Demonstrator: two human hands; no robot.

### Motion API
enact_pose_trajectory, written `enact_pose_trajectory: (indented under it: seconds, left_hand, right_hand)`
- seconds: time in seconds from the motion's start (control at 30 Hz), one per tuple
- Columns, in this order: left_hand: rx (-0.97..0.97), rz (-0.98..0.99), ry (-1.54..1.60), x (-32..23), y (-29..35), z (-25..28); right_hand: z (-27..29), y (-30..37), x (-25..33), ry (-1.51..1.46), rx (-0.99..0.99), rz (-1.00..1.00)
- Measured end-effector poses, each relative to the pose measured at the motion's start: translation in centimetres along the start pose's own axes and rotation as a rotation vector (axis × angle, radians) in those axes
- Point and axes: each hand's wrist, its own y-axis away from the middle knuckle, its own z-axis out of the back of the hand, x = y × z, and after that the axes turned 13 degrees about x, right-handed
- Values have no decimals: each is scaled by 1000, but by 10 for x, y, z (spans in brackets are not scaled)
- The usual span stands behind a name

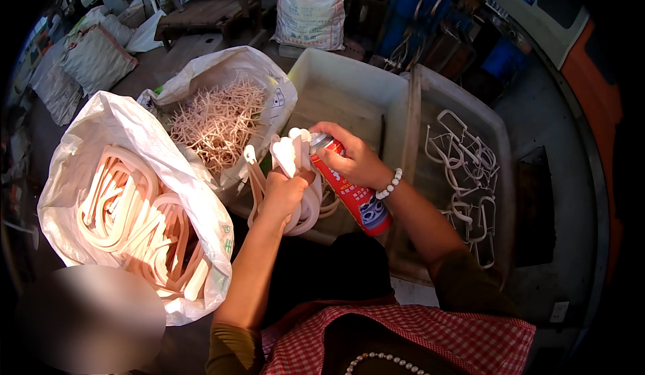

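My left hand (285, 190) is closed around a bunch of pale pink, curved plastic pieces (287, 152), whose looped ends hang below the fist. Against the upper end of the bunch, my right hand (353, 162) grips a red spray can (351, 197). The can tilts, its silver top up at the left, close to the pale pieces, and its base down at the right. Fingers of the right hand lie over the top, hiding the nozzle. Whether any spray comes out, I cannot tell. Both hands are above the near side of a translucent plastic tub (346, 66).
At left, an open white woven sack (215, 254) holds many pale curved strips (111, 200). Behind it, another sack (269, 73) contains thin pinkish sprues (218, 123). A second tub (470, 96) at right holds white bent frames (463, 160). A full sack (312, 12) stands beyond.
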Motion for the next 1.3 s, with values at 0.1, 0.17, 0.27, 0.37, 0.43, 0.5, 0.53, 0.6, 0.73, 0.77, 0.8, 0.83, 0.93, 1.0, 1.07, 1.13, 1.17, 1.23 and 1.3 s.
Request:
enact_pose_trajectory:
  seconds: [0.1,0.17,0.27,0.37,0.43,0.5,0.53,0.6,0.73,0.77,0.8,0.83,0.93,1.0,1.07,1.13,1.17,1.23,1.3]
  left_hand:
    - [-3,-10,11,0,0,1]
    - [-3,-11,15,3,-2,3]
    - [-13,-4,7,4,-3,4]
    - [1,8,7,3,-3,5]
    - [11,1,27,-2,0,1]
    - [36,-14,83,-4,2,2]
    - [60,-25,129,-3,4,4]
    - [69,-15,165,-7,6,0]
    - [61,22,128,-13,7,-5]
    - [77,19,121,-14,8,-4]
    - [80,37,110,-13,8,-3]
    - [82,55,98,-12,7,-2]
    - [92,83,41,-15,7,-2]
    - [94,88,8,-15,7,-2]
    - [92,90,-14,-12,7,-1]
    - [95,119,38,-11,6,-2]
    - [95,133,63,-12,6,-2]
    - [144,118,85,-1,3,4]
    - [139,105,71,5,3,10]
  right_hand:
    - [0,0,3,-11,16,-16]
    - [0,0,4,-14,20,-30]
    - [0,-1,2,-5,4,-22]
    - [-1,-1,2,-7,-9,-6]
    - [0,0,2,-26,-6,-11]
    - [2,1,17,-17,39,11]
    - [3,1,23,-12,61,21]
    - [2,1,25,-33,87,71]
    - [0,-2,36,8,158,60]
    - [1,-3,36,23,165,47]
    - [1,-3,37,37,173,35]
    - [2,-3,38,51,180,23]
    - [1,-2,36,28,189,13]
    - [1,-1,35,16,191,29]
    - [0,0,34,3,171,51]
    - [-1,4,32,-9,128,79]
    - [-1,7,31,20,66,94]
    - [4,21,27,81,-60,120]
    - [16,47,29,-172,-128,-72]
